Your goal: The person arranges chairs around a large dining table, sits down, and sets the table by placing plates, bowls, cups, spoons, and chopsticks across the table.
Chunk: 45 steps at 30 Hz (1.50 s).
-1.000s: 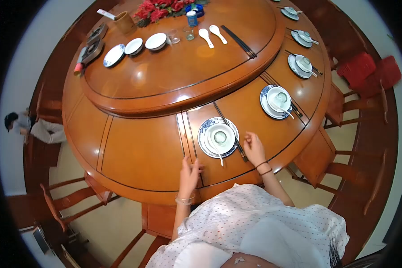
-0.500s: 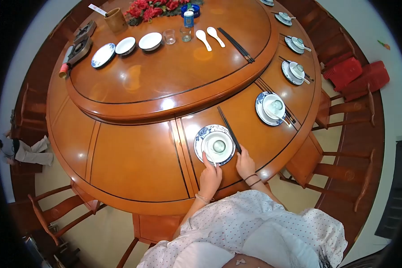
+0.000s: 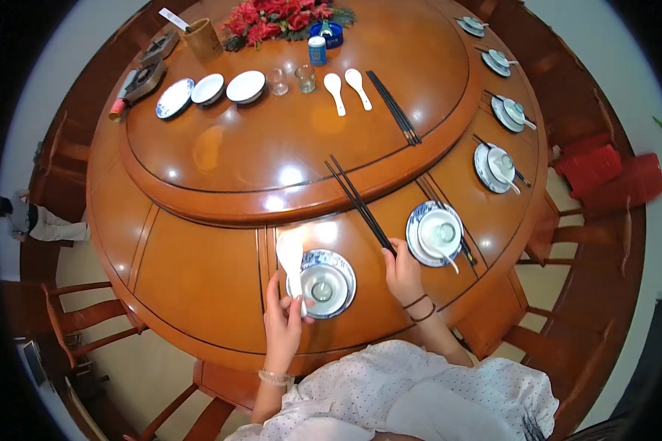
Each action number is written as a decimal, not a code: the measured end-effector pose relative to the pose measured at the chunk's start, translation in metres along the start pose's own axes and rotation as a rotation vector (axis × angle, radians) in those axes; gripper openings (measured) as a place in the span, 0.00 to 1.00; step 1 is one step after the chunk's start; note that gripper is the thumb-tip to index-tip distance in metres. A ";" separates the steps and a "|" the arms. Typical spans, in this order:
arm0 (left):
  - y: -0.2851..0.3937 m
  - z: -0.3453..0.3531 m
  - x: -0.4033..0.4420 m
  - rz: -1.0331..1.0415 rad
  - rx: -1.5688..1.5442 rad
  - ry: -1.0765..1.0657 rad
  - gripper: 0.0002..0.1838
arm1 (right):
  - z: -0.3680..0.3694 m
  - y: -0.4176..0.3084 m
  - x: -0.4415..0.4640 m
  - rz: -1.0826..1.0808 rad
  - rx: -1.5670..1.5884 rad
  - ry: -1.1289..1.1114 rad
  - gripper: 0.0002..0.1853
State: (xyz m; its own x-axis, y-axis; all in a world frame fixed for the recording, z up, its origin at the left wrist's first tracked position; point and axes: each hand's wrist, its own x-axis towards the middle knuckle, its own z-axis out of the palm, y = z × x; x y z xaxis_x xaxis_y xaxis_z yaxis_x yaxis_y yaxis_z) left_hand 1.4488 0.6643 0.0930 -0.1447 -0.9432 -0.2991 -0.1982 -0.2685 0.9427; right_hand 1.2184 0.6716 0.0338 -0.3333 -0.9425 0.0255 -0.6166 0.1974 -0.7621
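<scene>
My left hand point(image 3: 284, 323) pinches the handle of a white spoon point(image 3: 290, 256), its bowl end pointing away from me. Beside and partly under that hand is a blue-patterned plate point(image 3: 343, 268), with a white bowl point(image 3: 335, 307) and a small glass point(image 3: 321, 292) stacked on it. My right hand point(image 3: 403, 273) grips the near ends of a pair of black chopsticks point(image 3: 360, 206), whose far ends point toward the raised centre. Just right of that hand stands another setting with a plate point(image 3: 413, 242), bowl, glass and spoon.
More place settings point(image 3: 502, 167) line the table's right side. The raised round centre point(image 3: 221, 162) holds two spoons point(image 3: 333, 92), chopsticks point(image 3: 395, 110), bowls point(image 3: 246, 87), glasses, a blue can point(image 3: 317, 51) and red flowers point(image 3: 272, 20). Wooden chairs point(image 3: 88, 320) surround the table; a person point(image 3: 40, 220) is at far left.
The left hand has lifted the spoon from the near setting and moved left. The right hand has picked up the chopsticks and moved them away from the plate. The view has shifted.
</scene>
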 end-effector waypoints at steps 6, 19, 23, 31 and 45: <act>0.031 0.092 0.149 -0.062 -0.303 -0.285 0.19 | -0.038 0.023 0.124 -0.205 -0.017 0.206 0.10; 0.064 0.197 0.423 0.058 0.000 -0.114 0.12 | -0.029 0.127 0.329 -0.120 -0.406 0.326 0.10; 0.065 0.203 0.438 0.140 0.250 -0.104 0.11 | -0.023 0.125 0.330 -0.123 -0.429 0.314 0.14; 0.060 0.205 0.433 0.214 0.444 -0.102 0.14 | -0.029 0.135 0.332 -0.175 -0.273 0.178 0.14; 0.045 0.196 0.434 0.509 1.039 0.131 0.17 | -0.030 0.137 0.328 -0.220 -0.138 0.222 0.14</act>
State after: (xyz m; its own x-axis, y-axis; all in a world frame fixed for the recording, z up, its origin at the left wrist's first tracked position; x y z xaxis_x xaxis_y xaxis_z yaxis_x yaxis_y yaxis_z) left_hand 1.1868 0.2816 -0.0236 -0.3467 -0.9252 0.1542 -0.8539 0.3793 0.3563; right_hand 1.0030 0.3980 -0.0432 -0.3191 -0.8880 0.3310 -0.7768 0.0450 -0.6281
